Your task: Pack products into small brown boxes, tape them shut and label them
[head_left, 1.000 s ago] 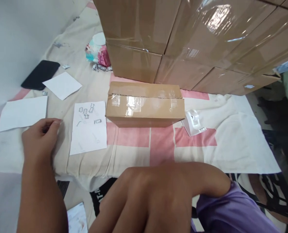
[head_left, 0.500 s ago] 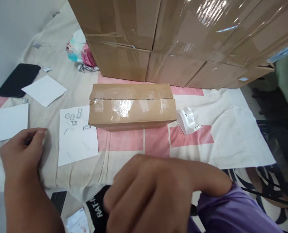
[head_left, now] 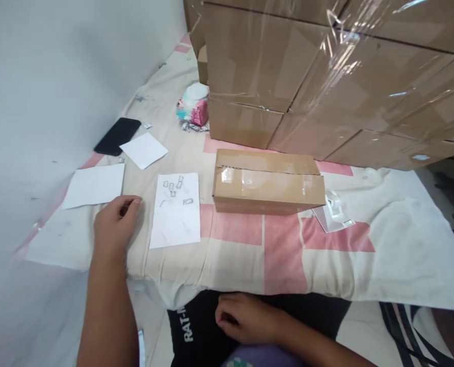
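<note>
1. Resting palm-down on the pink-and-white cloth [head_left: 288,244], the left hand [head_left: 115,224] is seen loosely curled, fingertips bent to the fabric. Nothing is seen held in it.
2. That hand is placed between two papers. A blank sheet [head_left: 95,184] lies just behind it and the middle sheet [head_left: 175,219] just to its right; neither is clearly touched.
3. Small metal pieces [head_left: 173,189] are gathered at the far end of the middle sheet, probably so they are kept together and easily seen against white.
4. The right hand [head_left: 245,318] is held low, below the cloth's near edge, against black lettered fabric [head_left: 190,326]. Its fingers are curled inward, and whether anything is gripped cannot be told.
5. A taped cardboard box [head_left: 268,181] is set crosswise at mid-cloth, before the film-wrapped cartons [head_left: 326,76]. What looks like a white tape dispenser [head_left: 334,214] is just beside its right end, likely kept handy for sealing.
6. A black phone [head_left: 117,135] and a small square sheet [head_left: 144,149] are left near the wall, well apart from both hands.
</note>
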Available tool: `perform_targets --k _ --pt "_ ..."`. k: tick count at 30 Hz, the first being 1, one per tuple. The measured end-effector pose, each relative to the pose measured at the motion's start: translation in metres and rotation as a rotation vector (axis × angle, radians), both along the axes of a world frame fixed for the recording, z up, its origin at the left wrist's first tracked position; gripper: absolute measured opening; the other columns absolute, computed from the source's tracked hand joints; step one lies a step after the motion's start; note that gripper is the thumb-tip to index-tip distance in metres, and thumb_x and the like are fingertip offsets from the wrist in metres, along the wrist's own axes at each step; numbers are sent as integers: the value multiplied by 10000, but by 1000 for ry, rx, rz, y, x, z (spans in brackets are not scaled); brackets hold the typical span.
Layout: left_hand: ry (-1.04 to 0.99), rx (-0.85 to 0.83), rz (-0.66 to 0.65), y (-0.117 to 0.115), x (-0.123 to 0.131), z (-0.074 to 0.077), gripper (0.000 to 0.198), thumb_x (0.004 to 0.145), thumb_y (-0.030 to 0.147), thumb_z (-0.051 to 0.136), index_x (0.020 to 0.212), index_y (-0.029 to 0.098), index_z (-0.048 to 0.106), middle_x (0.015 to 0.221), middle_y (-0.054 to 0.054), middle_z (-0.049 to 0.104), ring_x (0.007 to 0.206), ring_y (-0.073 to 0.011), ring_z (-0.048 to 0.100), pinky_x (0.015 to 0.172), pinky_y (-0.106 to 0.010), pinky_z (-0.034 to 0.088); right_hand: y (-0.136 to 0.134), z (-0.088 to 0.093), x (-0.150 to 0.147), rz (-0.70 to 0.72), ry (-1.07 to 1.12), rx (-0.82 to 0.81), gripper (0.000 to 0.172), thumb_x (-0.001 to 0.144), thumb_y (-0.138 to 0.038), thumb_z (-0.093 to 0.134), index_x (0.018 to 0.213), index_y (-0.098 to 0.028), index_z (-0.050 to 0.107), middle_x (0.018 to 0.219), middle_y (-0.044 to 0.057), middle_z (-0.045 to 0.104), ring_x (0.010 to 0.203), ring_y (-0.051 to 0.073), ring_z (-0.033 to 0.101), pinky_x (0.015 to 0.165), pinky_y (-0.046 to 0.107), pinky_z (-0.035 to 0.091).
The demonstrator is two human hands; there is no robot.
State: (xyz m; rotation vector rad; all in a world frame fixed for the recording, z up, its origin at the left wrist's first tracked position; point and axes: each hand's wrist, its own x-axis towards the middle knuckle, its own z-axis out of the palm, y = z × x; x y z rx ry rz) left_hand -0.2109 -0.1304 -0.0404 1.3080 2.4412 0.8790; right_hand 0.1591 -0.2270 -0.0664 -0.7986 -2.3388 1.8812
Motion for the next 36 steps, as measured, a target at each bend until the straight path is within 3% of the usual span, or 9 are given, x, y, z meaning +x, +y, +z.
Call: perform_targets --k 4,11,24,32,36 --pt "-29 8 -11 -1 -1 -1 299 881 450 597 1005 229 755 890 1 727 788 -173 619 741 -277 444 -3 -17 -3 -25 -168 52 138 894 -184 544 985 -191 648 891 25 687 761 131 579 684 226 411" --pt "-35 35 -49 -2 -4 -5 295 903 478 578 987 245 739 906 0 732 788 -180 617 737 -285 440 -4 -25 -3 -72 -165 91 189 999 -256 414 1024 -215 596 947 36 679 829 155 590 756 253 423" --pt "-9 25 -66 0 -2 -4 285 916 465 563 1006 255 735 910 -3 741 759 -181 613 718 -290 438 -20 -30 -23 -99 -350 379 166 961 -181 413 943 -193 577 948 91 674 864 211 588 761 334 381" --pt "82 51 -165 2 8 3 279 938 414 528 1033 236 722 942 -24 731 820 -193 636 759 -297 454 -16 -21 -24 -97 -270 368 251 1030 -248 317 996 -196 559 1034 116 669 936 229 609 870 367 448" --pt "90 43 -177 2 10 3 273 948 402 525 1053 236 714 954 -27 728 851 -201 647 772 -302 460 -13 -18 -25 -79 -299 351 231 1003 -254 354 983 -186 574 1013 130 673 910 241 613 848 381 459"
